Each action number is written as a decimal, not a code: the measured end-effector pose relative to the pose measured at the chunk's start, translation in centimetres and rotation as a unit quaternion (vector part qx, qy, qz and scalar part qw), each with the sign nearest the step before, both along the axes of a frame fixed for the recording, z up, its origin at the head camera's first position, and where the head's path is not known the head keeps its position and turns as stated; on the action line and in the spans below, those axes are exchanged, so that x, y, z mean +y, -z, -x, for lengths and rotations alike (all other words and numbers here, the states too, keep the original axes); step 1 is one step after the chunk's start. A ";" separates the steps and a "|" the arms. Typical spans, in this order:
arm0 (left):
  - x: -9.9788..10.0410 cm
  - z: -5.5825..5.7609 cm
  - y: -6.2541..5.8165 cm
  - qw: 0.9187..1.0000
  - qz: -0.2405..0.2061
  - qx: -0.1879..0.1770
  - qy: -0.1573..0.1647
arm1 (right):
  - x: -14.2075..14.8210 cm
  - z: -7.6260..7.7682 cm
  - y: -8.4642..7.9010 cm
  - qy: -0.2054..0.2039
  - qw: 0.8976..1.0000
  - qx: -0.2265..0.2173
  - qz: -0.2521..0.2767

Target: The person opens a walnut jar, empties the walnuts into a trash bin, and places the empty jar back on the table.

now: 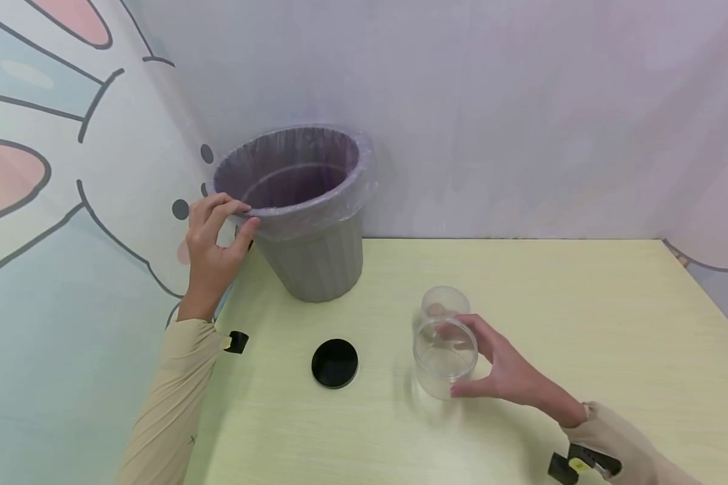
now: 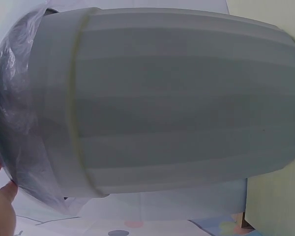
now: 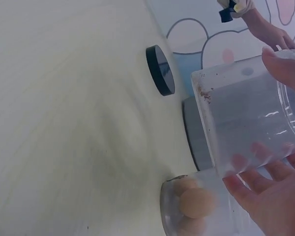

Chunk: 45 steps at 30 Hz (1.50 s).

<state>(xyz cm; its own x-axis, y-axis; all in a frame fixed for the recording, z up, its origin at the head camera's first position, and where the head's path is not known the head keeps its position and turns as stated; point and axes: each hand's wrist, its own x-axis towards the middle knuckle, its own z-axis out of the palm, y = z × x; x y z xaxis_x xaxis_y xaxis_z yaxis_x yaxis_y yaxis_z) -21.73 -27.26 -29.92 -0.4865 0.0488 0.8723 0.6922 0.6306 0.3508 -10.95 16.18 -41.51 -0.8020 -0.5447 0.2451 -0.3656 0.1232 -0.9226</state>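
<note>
My left hand (image 1: 215, 239) is at the near left rim of a grey trash can (image 1: 312, 263), its fingers and thumb pinching the edge. A translucent plastic bag (image 2: 19, 113) lines the can and folds over that rim. In my right hand (image 1: 503, 370) is a clear plastic jar (image 3: 246, 113), gripped around its side, off the table and without a lid. Dark crumbs cling near the jar's bottom edge in the right wrist view. Just behind it stands a second clear container (image 1: 445, 300), with several light-brown round things (image 3: 196, 202) inside; their kind is unclear.
A round black lid (image 1: 335, 364) lies on the pale yellow table (image 1: 582, 303), between the can and the jar. Behind the table hangs a whitish backdrop (image 1: 522, 121). A wall with cartoon drawings (image 1: 54, 283) borders the left side.
</note>
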 end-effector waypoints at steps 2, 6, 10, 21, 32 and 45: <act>0.0 0.0 0.1 1.000 -0.002 -0.002 0.002 | 0.0 -0.1 0.4 0.003 1.000 -0.001 -0.007; 0.1 0.2 0.2 1.000 -0.005 -0.004 0.004 | 0.0 -0.3 1.2 0.012 1.000 -0.006 -0.023; 0.4 0.0 0.0 1.000 -0.008 -0.002 0.005 | -0.2 -0.5 2.0 0.010 1.000 -0.019 -0.021; 2.5 -2.0 -2.0 0.999 -0.029 0.000 0.016 | -0.8 -0.9 4.4 -0.007 1.000 -0.024 -0.017; 2.5 -2.3 -2.3 0.999 -0.032 -0.004 0.024 | -0.7 -1.5 5.1 0.035 0.996 0.006 -0.086; 2.5 -2.5 -2.1 0.998 -0.059 -0.022 0.011 | -0.9 -2.0 5.4 0.025 0.998 -0.003 -0.063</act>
<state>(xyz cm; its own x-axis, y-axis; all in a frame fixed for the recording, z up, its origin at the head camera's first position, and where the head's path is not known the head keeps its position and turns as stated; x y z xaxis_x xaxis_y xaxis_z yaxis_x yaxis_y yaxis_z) -19.21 -24.79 -27.80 -0.5246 -0.0420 0.8503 0.6881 0.5671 0.4526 -8.96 15.29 -46.90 -0.8306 -0.5295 0.1723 -0.3503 0.2565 -0.9008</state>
